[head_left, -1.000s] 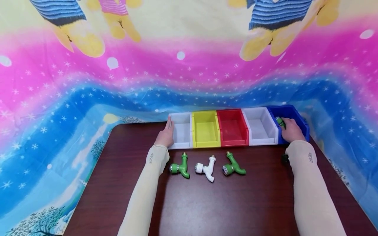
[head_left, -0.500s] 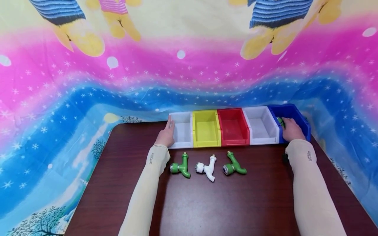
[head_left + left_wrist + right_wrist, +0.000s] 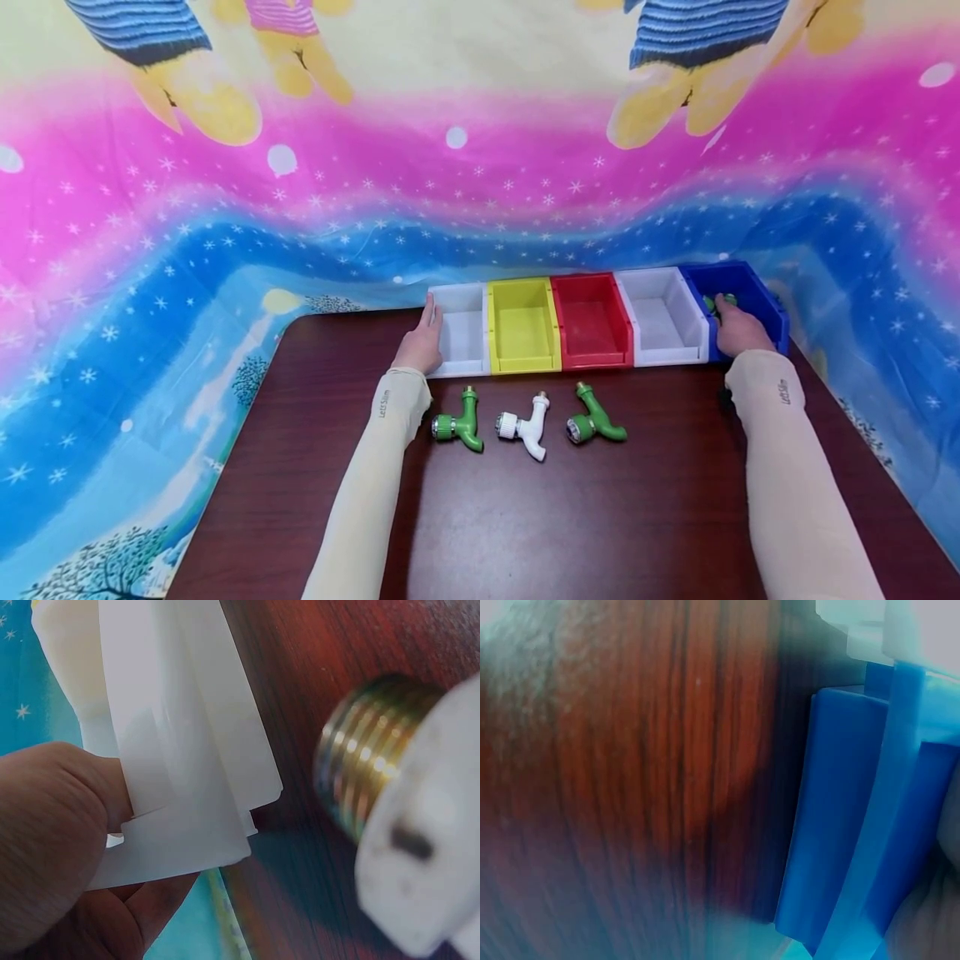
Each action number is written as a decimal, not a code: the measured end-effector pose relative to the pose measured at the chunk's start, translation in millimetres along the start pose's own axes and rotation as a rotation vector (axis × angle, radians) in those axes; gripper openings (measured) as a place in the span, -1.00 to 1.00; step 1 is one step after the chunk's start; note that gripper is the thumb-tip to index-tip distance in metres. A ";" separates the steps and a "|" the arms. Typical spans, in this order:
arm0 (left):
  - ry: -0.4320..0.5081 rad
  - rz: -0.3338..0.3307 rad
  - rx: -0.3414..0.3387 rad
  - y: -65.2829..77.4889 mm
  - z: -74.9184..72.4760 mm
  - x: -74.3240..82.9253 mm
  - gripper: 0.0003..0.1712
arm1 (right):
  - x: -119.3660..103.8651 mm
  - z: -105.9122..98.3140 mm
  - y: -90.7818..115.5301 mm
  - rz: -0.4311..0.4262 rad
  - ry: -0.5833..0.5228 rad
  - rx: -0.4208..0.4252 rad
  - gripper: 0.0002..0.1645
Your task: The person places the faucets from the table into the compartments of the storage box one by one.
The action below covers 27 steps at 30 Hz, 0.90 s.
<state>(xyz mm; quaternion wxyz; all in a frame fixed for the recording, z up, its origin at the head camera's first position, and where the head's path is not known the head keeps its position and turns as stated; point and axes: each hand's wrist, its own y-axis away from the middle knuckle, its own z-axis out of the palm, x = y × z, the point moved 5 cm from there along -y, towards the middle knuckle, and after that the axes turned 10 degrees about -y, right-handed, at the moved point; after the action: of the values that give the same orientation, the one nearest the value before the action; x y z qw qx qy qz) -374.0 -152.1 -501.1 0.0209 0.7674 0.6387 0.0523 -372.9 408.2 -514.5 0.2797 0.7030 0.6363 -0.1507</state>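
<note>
My left hand (image 3: 418, 343) grips the left wall of the leftmost white bin (image 3: 461, 368). In the left wrist view its thumb (image 3: 67, 795) lies over the white wall (image 3: 172, 750), with fingers curled outside. My right hand (image 3: 744, 327) reaches into the blue bin (image 3: 757, 287) at the row's right end, its fingers around a green tap (image 3: 709, 305) that they partly hide. The right wrist view catches the blue bin's front (image 3: 840, 802) and a dim edge of the hand (image 3: 930, 915).
Yellow (image 3: 523, 325), red (image 3: 592, 325) and white (image 3: 662, 325) bins stand between. In front lie a left green tap (image 3: 467, 423), a white tap (image 3: 531, 427) and another green tap (image 3: 596, 418) on the brown table (image 3: 585, 525). A brass-threaded white fitting (image 3: 420, 802) looms close in the left wrist view.
My right hand has moved slightly deeper into the blue bin with the green tap, which now shows on both sides of a finger. The left hand stays at the white bin.
</note>
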 end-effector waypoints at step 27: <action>0.017 0.019 0.011 -0.4 1.3 -1.2 0.04 | -2.4 0.1 5.0 -0.046 0.000 0.186 -0.31</action>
<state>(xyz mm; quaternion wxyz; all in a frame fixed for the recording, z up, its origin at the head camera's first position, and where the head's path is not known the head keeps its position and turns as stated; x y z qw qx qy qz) -374.5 -153.1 -502.5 0.0108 0.7731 0.6318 0.0553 -368.3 406.0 -512.2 0.2095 0.7110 0.6358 -0.2154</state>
